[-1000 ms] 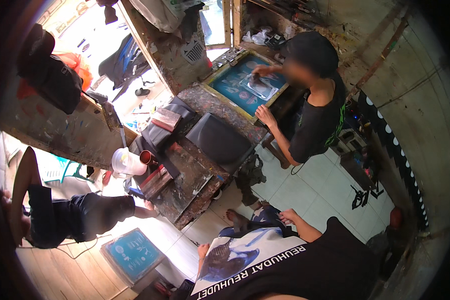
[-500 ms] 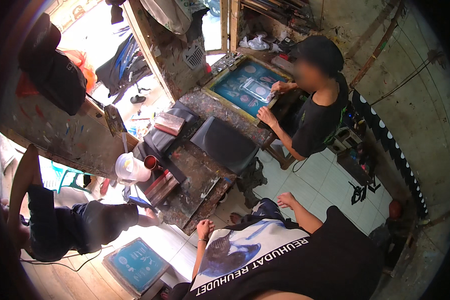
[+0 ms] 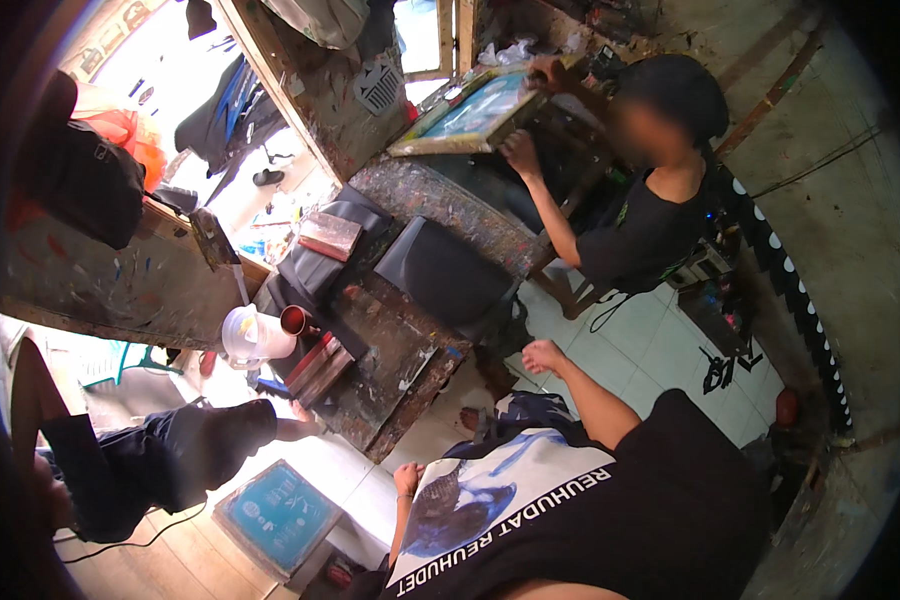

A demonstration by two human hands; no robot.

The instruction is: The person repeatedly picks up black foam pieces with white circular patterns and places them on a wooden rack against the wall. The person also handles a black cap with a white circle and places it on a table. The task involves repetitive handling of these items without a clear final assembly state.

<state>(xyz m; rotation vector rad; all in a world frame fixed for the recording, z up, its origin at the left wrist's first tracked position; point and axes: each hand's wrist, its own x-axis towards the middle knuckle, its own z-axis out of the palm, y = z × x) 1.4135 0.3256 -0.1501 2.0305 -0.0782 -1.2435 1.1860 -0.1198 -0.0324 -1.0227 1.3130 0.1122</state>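
My left hand [image 3: 407, 478] hangs close to the front of my printed black shirt, fingers curled, with nothing visible in it. Held out over the tiled floor, my right hand [image 3: 542, 357] is loosely closed and shows nothing inside. Both hands are apart from the paint-stained table [image 3: 390, 365] in front of me. On that table lies a black panel [image 3: 448, 275]. Across from me a co-worker [image 3: 650, 200] in dark clothes tilts up a teal screen-printing frame [image 3: 475, 110] by its edge.
A whitish bucket [image 3: 258, 338], a reddish-brown cup [image 3: 295, 320], wooden squeegees [image 3: 320, 368] and a reddish block [image 3: 330, 236] crowd the table's left. Another teal screen [image 3: 275, 520] rests low at left. A second person [image 3: 170, 455] sits there. Cables [image 3: 135, 545] lie nearby.
The co-worker has raised the screen from flat to tilted; the clear packet on it no longer shows. My right hand has moved left and up; my left hand has dropped slightly.
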